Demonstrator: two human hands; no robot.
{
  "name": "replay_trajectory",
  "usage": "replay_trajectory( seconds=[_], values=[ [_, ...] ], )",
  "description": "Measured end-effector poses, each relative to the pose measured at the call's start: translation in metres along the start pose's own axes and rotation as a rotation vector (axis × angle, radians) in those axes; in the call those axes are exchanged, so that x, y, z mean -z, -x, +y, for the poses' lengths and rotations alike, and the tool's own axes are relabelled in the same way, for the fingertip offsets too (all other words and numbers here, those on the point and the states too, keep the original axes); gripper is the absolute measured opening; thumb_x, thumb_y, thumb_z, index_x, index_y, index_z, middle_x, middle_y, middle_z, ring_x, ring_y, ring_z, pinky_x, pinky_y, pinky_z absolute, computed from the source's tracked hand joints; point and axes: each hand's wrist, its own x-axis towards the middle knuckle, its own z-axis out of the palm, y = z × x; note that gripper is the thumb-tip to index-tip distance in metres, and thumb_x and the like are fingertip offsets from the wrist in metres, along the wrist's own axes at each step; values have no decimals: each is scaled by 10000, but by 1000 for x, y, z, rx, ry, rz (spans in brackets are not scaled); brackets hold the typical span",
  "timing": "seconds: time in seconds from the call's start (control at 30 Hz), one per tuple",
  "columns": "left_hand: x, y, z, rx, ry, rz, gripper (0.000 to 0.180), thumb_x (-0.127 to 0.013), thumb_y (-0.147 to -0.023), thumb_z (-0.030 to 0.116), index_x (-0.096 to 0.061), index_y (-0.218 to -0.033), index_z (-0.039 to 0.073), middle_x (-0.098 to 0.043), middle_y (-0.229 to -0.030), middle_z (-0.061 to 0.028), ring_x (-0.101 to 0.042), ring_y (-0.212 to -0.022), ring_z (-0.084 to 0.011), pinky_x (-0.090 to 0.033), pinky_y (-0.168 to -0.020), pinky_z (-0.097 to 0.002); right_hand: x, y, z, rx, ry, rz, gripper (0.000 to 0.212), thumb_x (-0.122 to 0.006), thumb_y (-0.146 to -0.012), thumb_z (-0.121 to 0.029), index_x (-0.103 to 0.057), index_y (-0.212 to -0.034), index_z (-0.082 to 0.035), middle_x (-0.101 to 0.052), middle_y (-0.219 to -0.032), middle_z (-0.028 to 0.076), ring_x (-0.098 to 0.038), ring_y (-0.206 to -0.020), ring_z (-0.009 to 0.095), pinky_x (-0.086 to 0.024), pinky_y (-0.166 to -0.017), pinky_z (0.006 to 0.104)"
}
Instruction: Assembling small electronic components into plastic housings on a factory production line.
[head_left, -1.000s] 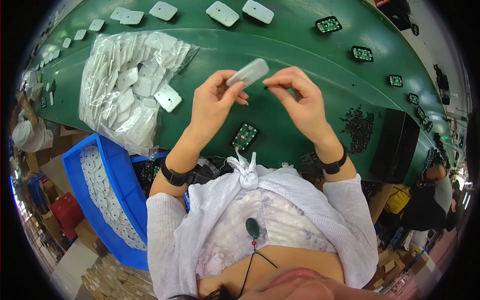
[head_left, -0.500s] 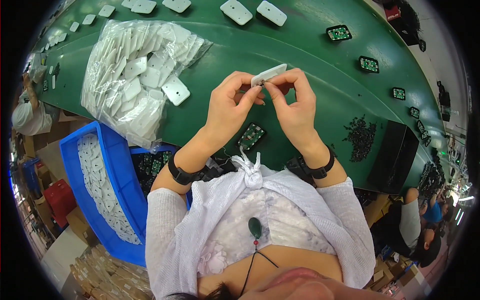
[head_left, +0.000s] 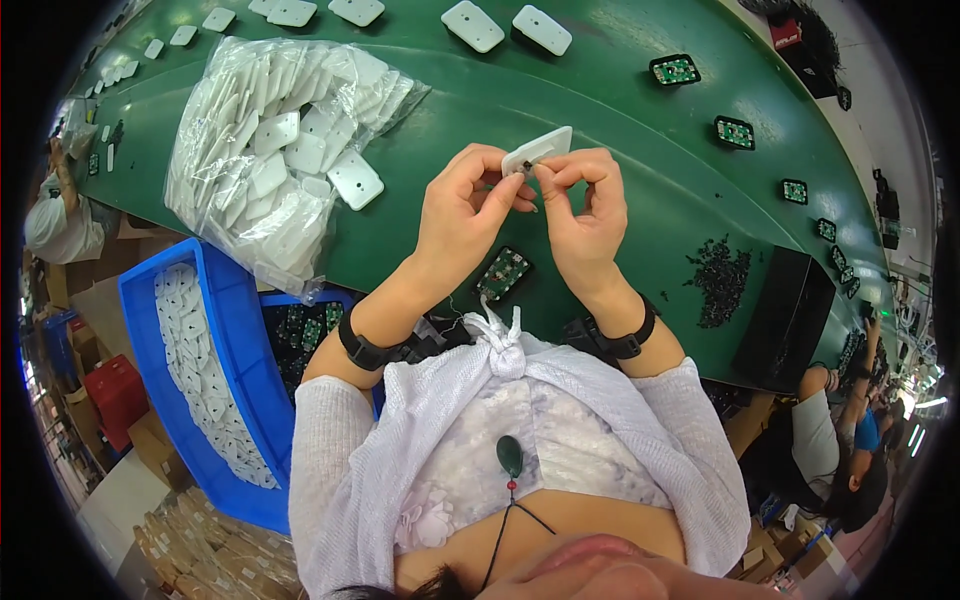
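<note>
My left hand [head_left: 458, 220] pinches a thin white plastic cover [head_left: 543, 146], tilted up above the green table [head_left: 440, 110]. A small dark part [head_left: 527, 166] shows at the cover's near end, beside the left fingertips. My right hand [head_left: 588, 215] is closed, thumb and forefinger pinched together just right of that part; whatever lies between them is too small to make out. Below the hands, a green circuit board in a black housing [head_left: 505, 272] lies close to my body. To the right is a heap of small black parts [head_left: 718, 280].
A clear bag of white covers [head_left: 255, 180] lies left. Below it stands a blue bin [head_left: 240, 350] holding white pieces. A black box [head_left: 785, 320] sits right. Along the far side run white covers [head_left: 472, 27] and boards in black housings [head_left: 675, 70]. Another person [head_left: 815, 440] is at right.
My right hand has drawn slightly back and down from the cover, uncovering the dark part. The left hand keeps the cover almost in place. At right, another person's arm has risen.
</note>
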Motion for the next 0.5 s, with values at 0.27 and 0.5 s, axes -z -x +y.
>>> replay_trajectory(
  seconds=[0.27, 0.5],
  values=[
    [0, -2, -1, -174, -166, 30, 72, -622, -862, -23, -601, -931, -27, -583, -957, -93, -644, -747, -154, -551, -638, -261, -1, -2, -7, -95, 12, -62, 197, -658, -837, 59, -508, -921, -35, -568, -924, 64, -545, -834, 135, -444, -762, 246],
    [2, -5, 0, -543, -602, 36, 64, -640, -844, -25, -593, -882, -4, -590, -919, -97, -609, -678, -144, -497, -560, -269, 2, -4, 1, -448, -377, -55, 265, -689, -831, 23, -494, -998, -45, -536, -943, 38, -526, -849, 97, -438, -761, 243]
  ],
)
